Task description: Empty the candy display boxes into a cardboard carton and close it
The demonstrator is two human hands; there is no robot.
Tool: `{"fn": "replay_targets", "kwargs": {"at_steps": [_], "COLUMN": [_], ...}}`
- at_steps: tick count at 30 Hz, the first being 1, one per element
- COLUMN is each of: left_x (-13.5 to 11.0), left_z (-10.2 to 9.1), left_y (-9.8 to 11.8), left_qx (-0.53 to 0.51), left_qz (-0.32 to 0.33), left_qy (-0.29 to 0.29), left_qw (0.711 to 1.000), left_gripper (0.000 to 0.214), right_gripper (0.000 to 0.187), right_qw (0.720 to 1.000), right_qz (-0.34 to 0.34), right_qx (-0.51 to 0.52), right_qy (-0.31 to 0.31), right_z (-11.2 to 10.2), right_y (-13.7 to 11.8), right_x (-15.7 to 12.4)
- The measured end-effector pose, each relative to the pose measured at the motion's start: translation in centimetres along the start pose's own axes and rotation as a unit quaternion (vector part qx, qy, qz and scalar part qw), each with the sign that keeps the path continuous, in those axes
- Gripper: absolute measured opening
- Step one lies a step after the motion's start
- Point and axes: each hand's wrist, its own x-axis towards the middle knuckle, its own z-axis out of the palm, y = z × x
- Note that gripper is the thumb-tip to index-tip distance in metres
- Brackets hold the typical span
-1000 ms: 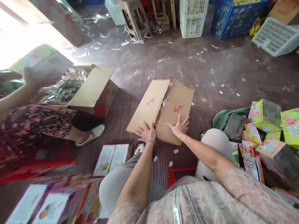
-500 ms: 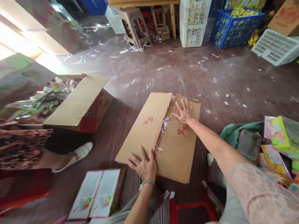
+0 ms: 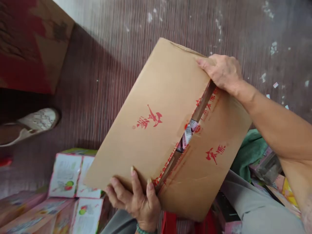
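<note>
A brown cardboard box (image 3: 131, 139) with red printed characters fills the middle of the head view, its top flaps almost meeting. Packets with pink and white print (image 3: 187, 132) show through the narrow gap between them. My left hand (image 3: 138, 201), with a green bead bracelet at the wrist, rests spread-fingered on the near end of the left flap. At the far end, my right hand (image 3: 223, 71) grips the box's edge, its thumb over the left flap and its other fingers curled, partly hidden.
Pink-and-white printed cartons (image 3: 64, 175) lie at the lower left. Another person's shoe (image 3: 40, 123) stands on the left, below a large red-and-brown carton (image 3: 29, 48). A red stool (image 3: 169, 222) is partly under the box. Green cloth (image 3: 251, 152) lies on the right.
The box appears larger and turned clockwise in view. My right hand has gone from lying flat on the right flap to gripping the far edge. My left hand stays at the near end.
</note>
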Motion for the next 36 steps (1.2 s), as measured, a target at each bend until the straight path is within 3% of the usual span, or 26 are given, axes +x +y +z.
{"fn": "replay_targets", "kwargs": {"at_steps": [5, 10, 13, 15, 18, 21, 24, 27, 36], "left_x": [-1.2, -2.3, -2.1, -1.3, 0.5, 2.4, 3.9, 4.4, 3.9], "left_z": [0.6, 1.7, 1.4, 0.8, 0.3, 1.1, 2.2, 2.8, 1.7], "left_y": [0.6, 1.1, 2.5, 4.0, 6.7, 8.5, 9.2, 9.6, 10.5], "left_qx": [-0.012, -0.008, -0.024, -0.058, -0.104, -0.073, -0.028, -0.012, -0.014], "left_qz": [-0.074, -0.147, -0.232, -0.35, -0.54, -0.636, -0.679, -0.694, -0.691], "left_qy": [0.0, -0.004, -0.019, -0.047, -0.091, -0.091, -0.073, -0.06, -0.068], "left_qw": [0.997, 0.989, 0.972, 0.934, 0.83, 0.763, 0.73, 0.718, 0.72], "left_gripper": [0.084, 0.093, 0.107, 0.113, 0.089, 0.074, 0.063, 0.051, 0.058], "right_gripper": [0.076, 0.081, 0.08, 0.079, 0.078, 0.072, 0.054, 0.04, 0.041], "right_qw": [0.995, 0.99, 0.988, 0.989, 0.992, 0.996, 0.998, 0.997, 0.986], "right_qz": [0.056, -0.021, -0.046, -0.05, -0.04, -0.007, 0.032, 0.038, 0.12], "right_qx": [-0.075, -0.082, -0.083, -0.082, -0.071, -0.06, -0.054, -0.067, -0.1], "right_qy": [0.016, 0.114, 0.124, 0.117, 0.096, 0.06, 0.031, 0.003, -0.053], "right_z": [1.3, 4.9, 6.3, 6.7, 6.9, 7.0, 6.7, 5.7, 3.3], "right_y": [0.0, 3.2, 4.7, 5.1, 5.4, 5.5, 5.2, 4.5, 1.8], "right_x": [-0.1, 0.4, 0.7, 0.8, 1.0, 1.6, 2.0, 1.7, 0.9]}}
